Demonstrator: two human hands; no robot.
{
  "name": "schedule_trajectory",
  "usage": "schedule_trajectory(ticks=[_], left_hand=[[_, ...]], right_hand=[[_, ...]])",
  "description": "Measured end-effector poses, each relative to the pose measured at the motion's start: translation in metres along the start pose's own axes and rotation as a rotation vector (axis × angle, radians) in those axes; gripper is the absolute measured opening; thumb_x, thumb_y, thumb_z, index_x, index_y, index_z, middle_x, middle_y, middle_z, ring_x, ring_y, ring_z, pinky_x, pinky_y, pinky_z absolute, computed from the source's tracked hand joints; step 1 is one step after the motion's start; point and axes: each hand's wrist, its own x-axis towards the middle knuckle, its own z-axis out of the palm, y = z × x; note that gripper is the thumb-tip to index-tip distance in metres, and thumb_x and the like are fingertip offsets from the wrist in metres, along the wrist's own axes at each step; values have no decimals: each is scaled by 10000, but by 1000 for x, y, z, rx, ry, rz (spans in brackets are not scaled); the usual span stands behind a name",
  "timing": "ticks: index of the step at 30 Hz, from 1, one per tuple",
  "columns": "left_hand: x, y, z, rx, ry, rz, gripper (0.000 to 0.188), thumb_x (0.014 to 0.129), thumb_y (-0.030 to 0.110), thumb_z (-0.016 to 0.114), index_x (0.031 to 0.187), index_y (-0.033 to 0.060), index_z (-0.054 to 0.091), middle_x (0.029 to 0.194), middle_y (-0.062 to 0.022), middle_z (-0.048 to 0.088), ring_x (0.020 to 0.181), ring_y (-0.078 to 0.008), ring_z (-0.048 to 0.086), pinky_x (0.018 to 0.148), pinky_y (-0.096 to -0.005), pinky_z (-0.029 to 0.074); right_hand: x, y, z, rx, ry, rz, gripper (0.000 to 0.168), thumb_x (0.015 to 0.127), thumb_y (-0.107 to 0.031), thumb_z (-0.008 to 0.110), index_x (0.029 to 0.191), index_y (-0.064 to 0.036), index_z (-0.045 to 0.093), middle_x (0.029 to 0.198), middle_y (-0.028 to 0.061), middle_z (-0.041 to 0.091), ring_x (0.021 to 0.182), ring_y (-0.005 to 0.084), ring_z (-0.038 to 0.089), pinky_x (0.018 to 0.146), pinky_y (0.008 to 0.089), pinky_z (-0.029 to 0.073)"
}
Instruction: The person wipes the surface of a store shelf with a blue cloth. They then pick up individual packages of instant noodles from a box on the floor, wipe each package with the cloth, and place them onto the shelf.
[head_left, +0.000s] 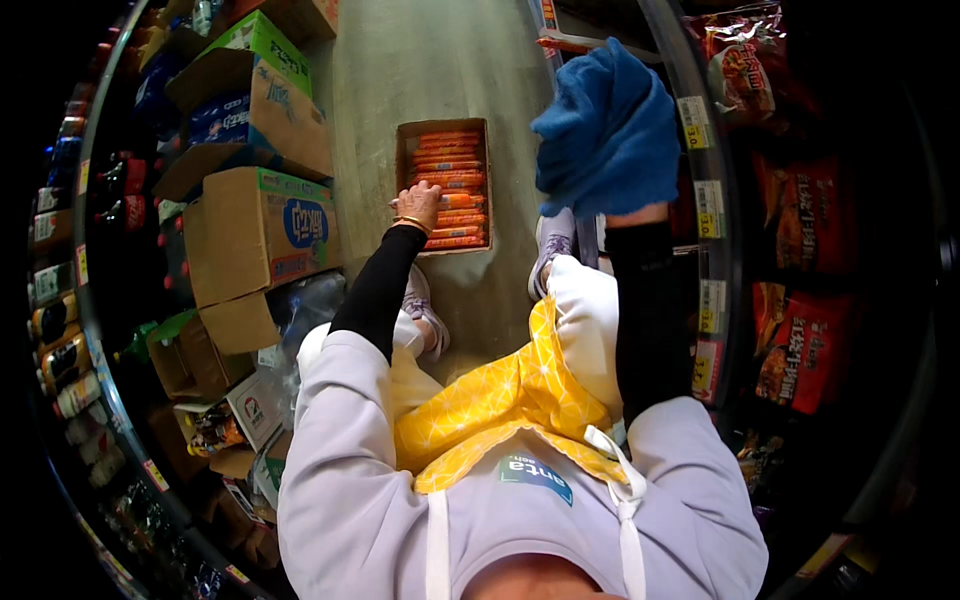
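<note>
My left hand (418, 205) lies over the left side of an open cardboard box (490, 180) on the floor. The box holds several orange-wrapped sticks (454, 180) in a stacked column, and my fingers rest on or around some of them; the fingertips are partly hidden. My right hand is covered by a blue cloth (611, 131), raised beside the shelf on the right. Only the wrist shows below the cloth, above a black sleeve, so how the fingers hold it is hidden.
Opened cardboard cartons (225, 232) and clear plastic wrap (307, 300) line the left side, before shelves of bottles (124, 195). A shelf edge with price tags (711, 210) runs along the right, with red noodle packets (806, 352) behind it. My shoes (553, 247) stand near the box.
</note>
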Motion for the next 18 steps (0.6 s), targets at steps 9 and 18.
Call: schedule_trajectory(ticks=[9,18], left_hand=[[129,-31,63,60,160,52,124,856,135,534,925,107,633,980,-91,591,1022,-265,555,869,-421,422],[313,86,-34,-337,485,186,372,836,182,623,1166,39,529,1287,-188,493,1207,-351,456,987,-412,408]], right_hand=[[-5,-16,-12,-191,158,128,331,842,-267,644,1095,-87,528,1005,48,575,919,165,568,826,276,471],[-6,-29,-9,-315,238,292,374,795,-265,702,1076,-79,541,1001,49,574,908,169,567,818,277,468]])
